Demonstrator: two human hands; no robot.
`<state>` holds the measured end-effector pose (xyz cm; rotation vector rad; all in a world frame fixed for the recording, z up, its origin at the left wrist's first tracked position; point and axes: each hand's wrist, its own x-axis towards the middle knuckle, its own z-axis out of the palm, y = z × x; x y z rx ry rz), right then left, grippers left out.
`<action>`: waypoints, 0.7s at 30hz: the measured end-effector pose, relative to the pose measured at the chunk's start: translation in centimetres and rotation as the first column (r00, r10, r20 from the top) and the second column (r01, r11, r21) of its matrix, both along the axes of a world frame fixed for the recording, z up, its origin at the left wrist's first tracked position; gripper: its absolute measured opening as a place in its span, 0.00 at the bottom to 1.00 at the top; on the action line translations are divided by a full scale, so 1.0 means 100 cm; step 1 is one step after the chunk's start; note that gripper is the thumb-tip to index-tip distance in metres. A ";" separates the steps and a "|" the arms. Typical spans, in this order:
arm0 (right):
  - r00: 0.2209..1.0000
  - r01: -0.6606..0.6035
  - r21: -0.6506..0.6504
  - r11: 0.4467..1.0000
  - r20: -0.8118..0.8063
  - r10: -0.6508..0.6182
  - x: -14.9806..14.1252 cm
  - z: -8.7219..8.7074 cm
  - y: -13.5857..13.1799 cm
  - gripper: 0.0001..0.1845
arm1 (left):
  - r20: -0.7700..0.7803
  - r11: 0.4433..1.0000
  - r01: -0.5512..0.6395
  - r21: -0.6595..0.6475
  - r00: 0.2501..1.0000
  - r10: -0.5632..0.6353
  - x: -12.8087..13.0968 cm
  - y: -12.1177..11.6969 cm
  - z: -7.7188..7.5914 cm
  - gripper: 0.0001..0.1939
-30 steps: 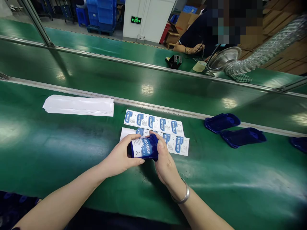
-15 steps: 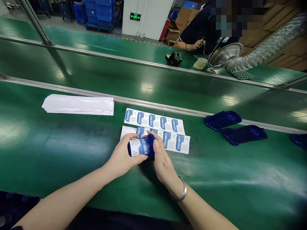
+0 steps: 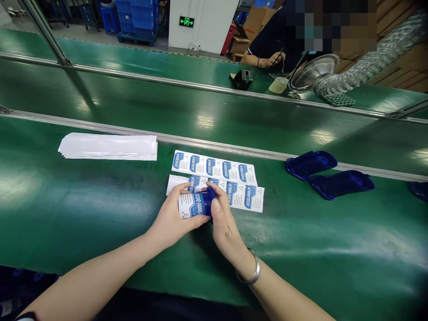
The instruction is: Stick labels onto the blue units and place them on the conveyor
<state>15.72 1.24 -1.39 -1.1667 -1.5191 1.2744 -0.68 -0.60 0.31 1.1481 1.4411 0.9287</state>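
Both hands hold a dark blue plastic housing above the near side of the green table. A white and blue label with printed text lies on its curved face. My left hand wraps round the label end, thumb along the lower edge. At the flanged right end, my right hand grips with curled fingers and thumb. Just behind are two label sheets: the upper sheet lies in full view, while the lower sheet is partly covered by my fingers and has a bare stretch at its left.
A stack of white strips lies at left. Two blue plastic shells rest at right near the metal rail, with another shell at the frame's edge. Across the rail, a person's hand works near a metal extraction hood.
The housing has turned slightly in my hands, and its label sits a little farther left. My right hand has shifted slightly left with it. The view has moved a little.
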 end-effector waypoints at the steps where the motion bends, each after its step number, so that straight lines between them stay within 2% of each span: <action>1: 1.000 -0.001 0.005 1.000 0.000 0.001 0.000 0.001 0.000 0.27 | 0.006 1.000 -0.005 0.002 1.000 0.005 0.000 0.000 0.000 0.43; 3: 1.000 -0.007 -0.008 1.000 -0.016 0.006 0.001 0.002 0.002 0.27 | 0.030 1.000 0.021 0.011 0.999 -0.021 -0.003 0.000 0.000 0.42; 6: 0.999 -0.005 -0.023 1.000 -0.048 0.004 0.005 0.004 0.008 0.28 | 0.147 0.995 0.099 0.028 0.984 -0.102 -0.011 0.003 0.001 0.42; 12: 0.997 0.075 -0.006 0.997 -0.021 -0.075 0.009 0.003 0.016 0.29 | 0.332 0.964 0.261 0.046 0.906 -0.261 -0.017 0.008 0.007 0.46; 15: 0.997 0.054 -0.029 0.998 -0.049 -0.056 0.009 0.003 0.015 0.28 | 0.359 0.968 0.250 0.018 0.902 -0.240 -0.016 0.008 0.007 0.47; 18: 0.997 0.035 -0.028 0.999 -0.074 -0.037 0.011 0.005 0.015 0.28 | 0.364 0.978 0.208 0.002 0.911 -0.194 -0.014 0.007 0.006 0.42; 21: 0.999 0.006 -0.018 1.000 -0.047 -0.006 0.013 0.007 0.015 0.29 | 0.414 0.978 0.207 0.025 0.889 -0.199 -0.015 0.008 0.006 0.40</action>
